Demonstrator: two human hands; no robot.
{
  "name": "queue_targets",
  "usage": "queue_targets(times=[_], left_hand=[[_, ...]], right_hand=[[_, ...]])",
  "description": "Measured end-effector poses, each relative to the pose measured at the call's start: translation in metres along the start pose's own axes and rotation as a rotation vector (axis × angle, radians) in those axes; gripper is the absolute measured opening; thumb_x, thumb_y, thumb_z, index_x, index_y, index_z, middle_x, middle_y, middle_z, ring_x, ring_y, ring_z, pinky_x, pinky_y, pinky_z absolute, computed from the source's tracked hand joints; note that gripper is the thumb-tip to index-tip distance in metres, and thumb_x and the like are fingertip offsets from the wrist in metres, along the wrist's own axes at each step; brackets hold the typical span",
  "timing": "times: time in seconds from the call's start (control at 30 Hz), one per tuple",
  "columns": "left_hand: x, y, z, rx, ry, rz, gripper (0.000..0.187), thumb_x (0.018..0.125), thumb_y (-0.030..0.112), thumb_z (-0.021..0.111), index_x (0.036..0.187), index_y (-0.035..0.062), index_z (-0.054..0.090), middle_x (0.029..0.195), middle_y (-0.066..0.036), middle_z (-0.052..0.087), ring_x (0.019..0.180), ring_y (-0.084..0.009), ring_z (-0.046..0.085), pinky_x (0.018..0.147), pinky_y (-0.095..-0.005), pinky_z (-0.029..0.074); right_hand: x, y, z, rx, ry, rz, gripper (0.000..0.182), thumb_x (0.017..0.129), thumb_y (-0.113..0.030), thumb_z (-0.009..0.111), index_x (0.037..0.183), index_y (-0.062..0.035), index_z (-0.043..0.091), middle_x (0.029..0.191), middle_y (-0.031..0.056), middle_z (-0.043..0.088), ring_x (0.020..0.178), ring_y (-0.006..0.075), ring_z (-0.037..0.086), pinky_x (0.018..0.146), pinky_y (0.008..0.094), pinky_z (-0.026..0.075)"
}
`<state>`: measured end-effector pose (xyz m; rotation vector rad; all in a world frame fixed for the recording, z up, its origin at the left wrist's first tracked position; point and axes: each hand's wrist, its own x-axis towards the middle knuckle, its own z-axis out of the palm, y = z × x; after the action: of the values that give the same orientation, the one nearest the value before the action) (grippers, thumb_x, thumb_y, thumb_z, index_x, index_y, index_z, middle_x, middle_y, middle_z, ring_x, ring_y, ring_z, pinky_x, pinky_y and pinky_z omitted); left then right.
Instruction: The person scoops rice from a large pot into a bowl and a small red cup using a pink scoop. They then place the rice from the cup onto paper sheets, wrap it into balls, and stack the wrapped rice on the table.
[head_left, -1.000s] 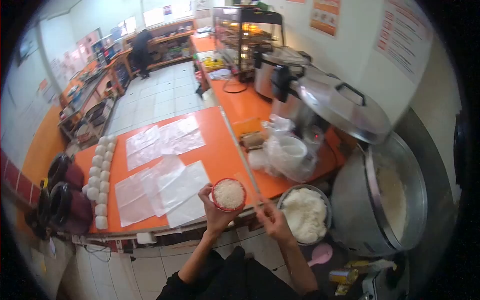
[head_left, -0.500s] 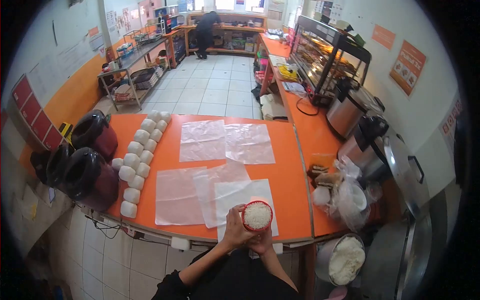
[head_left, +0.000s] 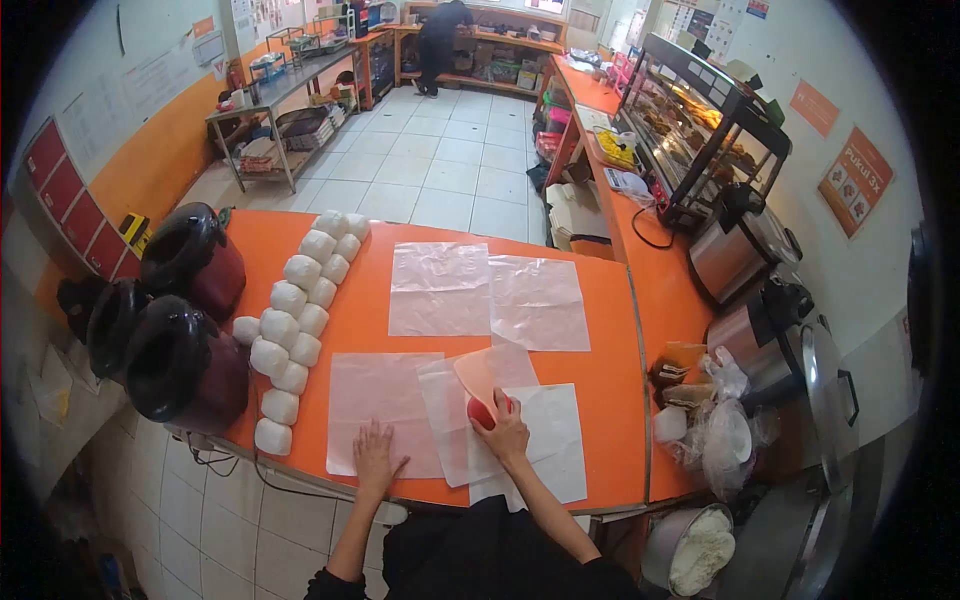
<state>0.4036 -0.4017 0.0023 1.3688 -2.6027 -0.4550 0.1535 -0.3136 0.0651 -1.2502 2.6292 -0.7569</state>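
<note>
My right hand [head_left: 503,432] is wrapped round a red cup [head_left: 482,409], which is tipped low over the overlapping wrapping sheets. Beside the cup shows a pale orange patch that I cannot make out. No rice is visible at the cup from this angle. My left hand [head_left: 376,458] lies spread on the lower edge of the left wrapping sheet [head_left: 385,395]. A whiter sheet [head_left: 555,440] lies partly under the right forearm. Two more translucent sheets, a left one [head_left: 437,290] and a right one [head_left: 540,305], lie farther back on the orange table [head_left: 610,420].
Several white wrapped bundles [head_left: 283,330] form rows at left, beside dark red lidded containers [head_left: 190,365]. A pot of rice [head_left: 700,555] stands low at right. Plastic bags [head_left: 725,435], steel cookers [head_left: 740,250] and a food display case [head_left: 690,120] line the right counter. A person [head_left: 437,45] stands far back.
The rice-filled cup, held upright by both hands, is now tipped over the sheets in my right hand. My left hand has let go and moved left onto a sheet. The view has shifted.
</note>
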Motion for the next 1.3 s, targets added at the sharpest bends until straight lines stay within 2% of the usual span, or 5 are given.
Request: queue_targets(times=[0.53,0.63,0.77,0.97,1.3], left_hand=[[0.011,0.052,-0.051,-0.334,-0.059,0.154,0.060,0.070,0.024,0.072,0.120,0.0039,0.046,0.131,-0.018,0.039,0.128,-0.0356,0.030,0.105,-0.0486,0.024],[0.025,0.108,-0.062,-0.768,-0.351,0.280,0.063,0.074,0.023,0.071,0.126,0.0027,0.042,0.130,-0.020,0.041,0.121,-0.0337,0.041,0.101,-0.0411,0.034],[0.011,0.201,-0.040,-1.272,-0.459,0.406,0.081,0.070,0.022,0.077,0.134,0.0015,0.031,0.134,-0.017,0.040,0.122,-0.0264,0.042,0.102,-0.0381,0.034],[-0.024,0.284,-0.023,-1.486,-0.633,0.452,0.087,0.061,0.016,0.083,0.132,0.0028,0.034,0.130,-0.012,0.044,0.119,-0.0206,0.044,0.102,-0.0360,0.035],[-0.075,0.429,-0.009,-1.314,-0.918,0.710,0.082,0.059,0.013,0.084,0.119,0.0041,0.030,0.121,-0.015,0.043,0.114,-0.0242,0.047,0.093,-0.0383,0.043]], right_hand=[[0.007,0.042,-0.036,0.162,0.429,-0.035,0.065,0.076,-0.045,0.066,0.123,-0.0090,0.040,0.103,0.0139,0.055,0.066,0.0241,0.059,0.056,0.0368,0.049],[-0.026,0.038,-0.089,1.339,0.074,0.549,0.054,0.082,-0.049,0.058,0.117,-0.0096,0.045,0.101,0.0088,0.057,0.044,0.0111,0.044,0.037,0.0242,0.036],[-0.085,0.050,-0.106,2.241,-0.037,0.533,0.060,0.087,-0.060,0.039,0.123,-0.0112,0.039,0.078,0.0041,0.057,0.037,0.0057,0.034,0.032,0.0186,0.026],[-0.176,0.065,-0.119,2.285,0.148,0.530,0.061,0.089,-0.059,0.034,0.126,-0.0111,0.040,0.078,0.0038,0.057,0.042,0.0079,0.041,0.037,0.0180,0.032],[-0.338,0.146,-0.263,0.521,0.650,0.705,0.038,0.097,-0.030,0.037,0.119,-0.0003,0.047,0.094,0.0100,0.057,0.081,0.0171,0.054,0.076,0.0336,0.044]])
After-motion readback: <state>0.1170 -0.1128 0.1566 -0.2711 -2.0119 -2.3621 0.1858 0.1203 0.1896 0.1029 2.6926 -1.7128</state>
